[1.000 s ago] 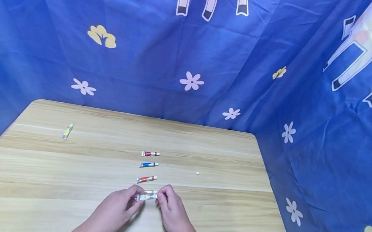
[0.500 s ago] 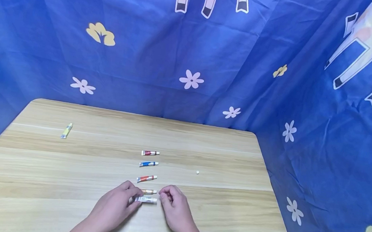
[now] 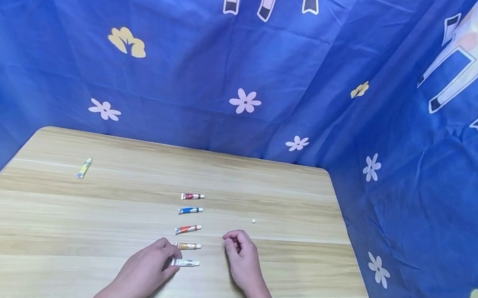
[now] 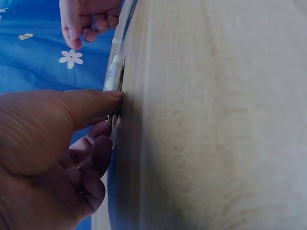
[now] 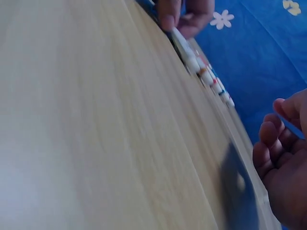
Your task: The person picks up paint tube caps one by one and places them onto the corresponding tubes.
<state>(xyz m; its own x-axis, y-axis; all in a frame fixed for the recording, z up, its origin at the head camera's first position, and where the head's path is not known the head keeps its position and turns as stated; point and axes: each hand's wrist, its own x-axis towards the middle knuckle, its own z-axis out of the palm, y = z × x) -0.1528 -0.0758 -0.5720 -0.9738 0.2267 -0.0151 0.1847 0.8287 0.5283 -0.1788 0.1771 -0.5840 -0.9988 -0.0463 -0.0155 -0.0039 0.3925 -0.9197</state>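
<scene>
My left hand (image 3: 148, 266) pinches the tail end of a small white paint tube (image 3: 188, 263), low at the tabletop; its capped end points right. In the left wrist view, the thumb covers part of that tube (image 4: 113, 74). Just beyond it lies an ochre paint tube (image 3: 189, 246), partly behind the left fingers. Farther back in the same column are an orange-red tube (image 3: 187, 229), a blue tube (image 3: 190, 211) and a dark red tube (image 3: 192, 197). To the right, my right hand (image 3: 243, 262) hovers with loosely curled fingers, holding nothing; the right wrist view shows its bare fingertips (image 5: 268, 133).
A yellow paint tube (image 3: 84, 168) lies apart at the back left of the wooden table (image 3: 128, 190). One small white cap-like piece (image 3: 253, 221) sits right of the column. Blue printed cloth (image 3: 176, 78) hangs behind the table and along its sides.
The white tube has come down from between both hands and shifted toward the person, parting from the ochre tube. My right hand has let go and moved away to the right.
</scene>
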